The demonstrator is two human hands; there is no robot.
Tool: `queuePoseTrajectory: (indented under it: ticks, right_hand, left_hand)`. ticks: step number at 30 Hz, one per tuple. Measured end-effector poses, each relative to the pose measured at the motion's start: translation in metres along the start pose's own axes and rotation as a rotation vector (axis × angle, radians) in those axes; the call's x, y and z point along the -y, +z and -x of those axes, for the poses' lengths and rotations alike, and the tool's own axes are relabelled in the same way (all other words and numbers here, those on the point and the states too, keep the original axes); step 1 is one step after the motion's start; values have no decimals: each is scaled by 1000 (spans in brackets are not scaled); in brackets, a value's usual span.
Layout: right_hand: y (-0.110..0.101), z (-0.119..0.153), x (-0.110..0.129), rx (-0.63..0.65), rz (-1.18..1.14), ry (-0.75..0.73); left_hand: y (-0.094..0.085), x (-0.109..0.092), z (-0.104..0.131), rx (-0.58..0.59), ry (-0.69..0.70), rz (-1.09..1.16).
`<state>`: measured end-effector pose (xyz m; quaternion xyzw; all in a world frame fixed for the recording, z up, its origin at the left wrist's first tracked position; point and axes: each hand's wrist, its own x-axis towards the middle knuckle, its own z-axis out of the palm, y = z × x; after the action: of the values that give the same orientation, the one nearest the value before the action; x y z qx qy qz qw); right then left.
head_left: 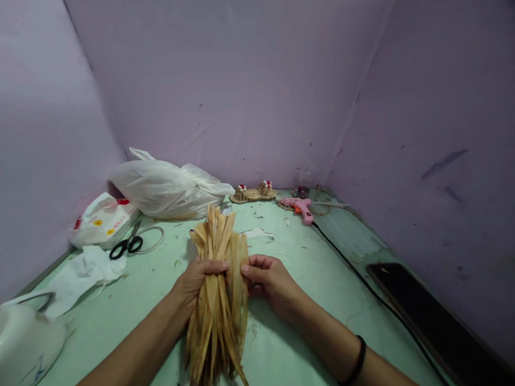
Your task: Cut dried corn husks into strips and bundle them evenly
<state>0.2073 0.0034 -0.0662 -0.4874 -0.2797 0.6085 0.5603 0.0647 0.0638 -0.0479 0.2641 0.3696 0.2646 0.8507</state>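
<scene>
1. Lilac walls [267,69] close in around a pale green worktop [318,272], the person's two hands over its near part.
2. Left hand [194,277]: its grip is wrapped about a bundle [211,326] of dry, straw-coloured strips, thumb laid across the front. Short ends fan out above that thumb; longer ones splay below it, toward the person.
3. Right hand [272,280]: its grip pinches a broad strip [235,286] between thumb and fingers, on the bundle's right side, near the left thumb's tip. A black band [362,353] circles the forearm [326,335].
4. Beyond the bundle's upper end, a knotted white plastic bag [173,189] slumps near the back wall, a small braided piece [252,197] at its right.
5. Farther right lies a pink glue gun [303,208], its black cord [325,237] running past a dark flat slab [425,325].
6. Over on the left: black-handled scissors [134,244], crumpled white paper [84,271], a white bowl [23,341].
</scene>
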Motion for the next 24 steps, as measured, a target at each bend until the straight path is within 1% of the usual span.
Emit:
queuePoseTrajectory:
  ticks: [2, 7, 12, 14, 19, 24]
  right_hand:
    - [0, 0, 0, -8, 4, -5]
    - [0, 0, 2, -40, -5, -20]
    - [3, 4, 7, 14, -19, 27]
    - [4, 5, 6, 27, -4, 50]
    - [3, 4, 2, 81, 19, 80]
    - [2, 2, 2, 76, 6, 18]
  left_hand:
    - [3, 0, 2, -13, 13, -10]
    - [9, -2, 7, -1, 33, -30]
    - [4, -4, 3, -116, 84, -20]
    - [1, -4, 2, -128, 94, -17]
    - [-2, -2, 1, -20, 88, -57]
    - [0, 0, 2, 18, 136, -96]
